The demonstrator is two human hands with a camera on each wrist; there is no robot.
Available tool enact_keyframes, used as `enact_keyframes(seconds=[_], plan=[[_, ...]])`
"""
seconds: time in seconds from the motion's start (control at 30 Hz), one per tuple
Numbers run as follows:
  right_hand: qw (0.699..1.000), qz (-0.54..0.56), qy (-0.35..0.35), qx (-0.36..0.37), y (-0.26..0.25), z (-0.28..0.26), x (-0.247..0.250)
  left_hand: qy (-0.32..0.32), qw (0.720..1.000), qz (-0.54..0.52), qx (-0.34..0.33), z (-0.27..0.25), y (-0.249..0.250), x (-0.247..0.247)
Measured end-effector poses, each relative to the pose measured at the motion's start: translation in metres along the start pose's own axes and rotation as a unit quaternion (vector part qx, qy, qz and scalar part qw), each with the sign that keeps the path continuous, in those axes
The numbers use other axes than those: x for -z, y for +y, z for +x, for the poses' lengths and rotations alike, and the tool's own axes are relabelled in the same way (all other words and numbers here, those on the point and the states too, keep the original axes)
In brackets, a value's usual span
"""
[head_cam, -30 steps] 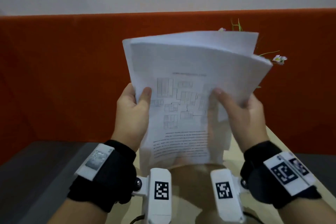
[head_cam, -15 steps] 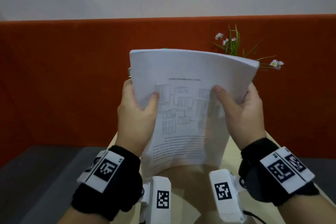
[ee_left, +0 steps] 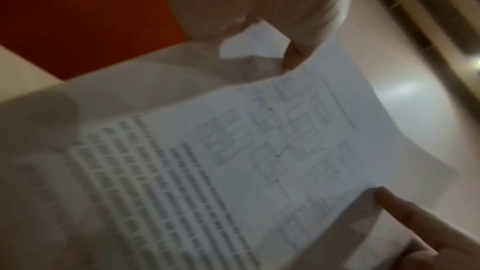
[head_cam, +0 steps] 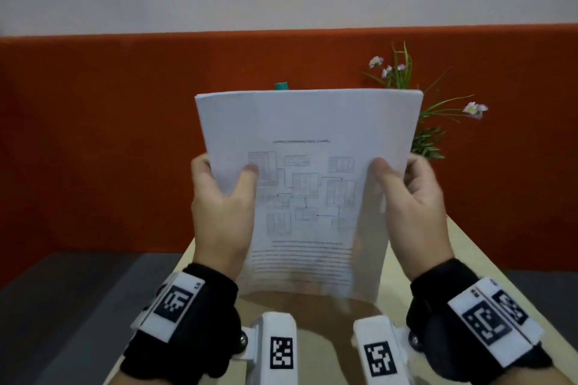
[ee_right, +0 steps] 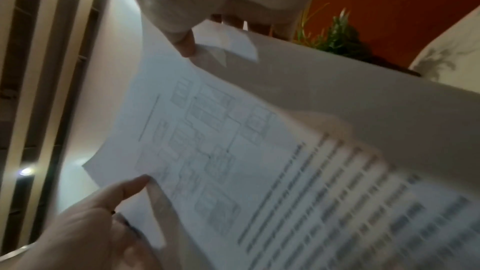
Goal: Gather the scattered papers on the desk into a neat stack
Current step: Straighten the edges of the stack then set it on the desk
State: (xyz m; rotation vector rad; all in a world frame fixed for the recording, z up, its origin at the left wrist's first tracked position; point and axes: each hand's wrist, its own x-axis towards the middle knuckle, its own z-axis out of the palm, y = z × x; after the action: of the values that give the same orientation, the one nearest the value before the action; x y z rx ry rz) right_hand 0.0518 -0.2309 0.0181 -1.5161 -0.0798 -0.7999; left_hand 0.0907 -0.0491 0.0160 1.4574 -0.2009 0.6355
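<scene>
Since a second ago the papers [head_cam: 308, 191] have dropped lower before the plant [head_cam: 406, 78], and the fanned, offset top edges have closed into one flush line, so squaring looks nearly done; laying them on the desk [head_cam: 463, 247] remains. Left hand [head_cam: 219, 206] and right hand [head_cam: 413, 206] each pinch a side edge, thumbs in front. White sheets, upright, printed diagram facing the person, lower part blurred.

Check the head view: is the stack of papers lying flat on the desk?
No, the left hand and right hand hold the papers upright.
</scene>
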Motion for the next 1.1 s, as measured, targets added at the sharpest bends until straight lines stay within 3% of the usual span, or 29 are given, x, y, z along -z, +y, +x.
enact_keyframes(seconds=[0.07,0.23,0.37,0.5,0.67,0.73,0.8,0.83,0.9,0.97,1.03,1.1], plan=[[1.000,0.013,-0.010,-0.018,0.006,-0.004,-0.001,-0.038,0.998,-0.017,0.040,-0.008,-0.009,0.000],[1.000,0.009,0.003,-0.011,0.008,-0.003,-0.003,-0.032,0.997,-0.046,0.051,-0.017,-0.016,0.004],[0.998,-0.019,0.001,-0.058,0.023,-0.012,0.000,-0.094,0.989,-0.013,0.111,-0.024,-0.026,0.009],[0.996,-0.051,0.000,-0.072,0.028,-0.019,0.009,-0.081,0.992,0.041,0.092,-0.022,-0.031,0.023],[0.993,-0.083,-0.018,-0.086,0.028,-0.020,0.008,-0.118,0.976,0.135,0.126,-0.034,-0.035,0.026],[0.993,-0.084,-0.019,-0.082,0.021,-0.017,0.013,-0.112,0.975,0.166,0.098,-0.029,-0.023,0.027],[0.993,-0.113,0.010,-0.033,0.003,-0.015,0.026,-0.130,0.966,0.218,0.048,-0.018,0.002,0.031],[0.985,-0.166,0.042,0.014,-0.010,-0.013,0.034,-0.148,0.955,0.257,0.013,-0.012,0.017,0.032],[0.941,-0.306,0.091,0.110,-0.039,-0.008,0.047,-0.190,0.914,0.348,-0.080,0.000,0.047,0.032],[0.903,-0.400,0.077,0.133,-0.065,-0.004,0.054,-0.238,0.868,0.411,-0.143,0.007,0.073,0.026],[0.923,-0.376,-0.013,0.082,-0.075,-0.001,0.064,-0.290,0.827,0.448,-0.176,0.010,0.091,0.015],[0.964,-0.250,-0.084,0.026,-0.069,-0.006,0.073,-0.308,0.796,0.478,-0.209,0.009,0.100,0.007]])
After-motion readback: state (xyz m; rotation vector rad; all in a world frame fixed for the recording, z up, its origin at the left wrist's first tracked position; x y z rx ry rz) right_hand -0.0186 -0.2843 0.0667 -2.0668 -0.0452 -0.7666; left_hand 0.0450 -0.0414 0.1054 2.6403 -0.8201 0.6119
